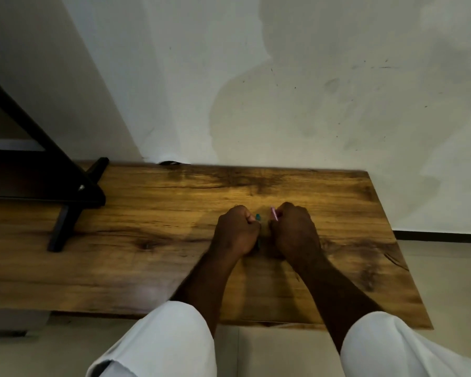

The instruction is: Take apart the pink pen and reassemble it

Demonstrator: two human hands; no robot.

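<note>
Tabletop [147,213]: right hand [294,232] grips pink pen [274,213] angled away-left, left hand [237,232] teal piece [258,216]

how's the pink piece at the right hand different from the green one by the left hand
The pink piece is pale pink, the green piece teal. The pink piece slants leftward out of the right hand; the green piece runs straight along the inner edge of the left hand. The pink piece sits in the right hand's grip; whether the left hand holds the green piece is unclear. Both are slim and mostly hidden.
</note>
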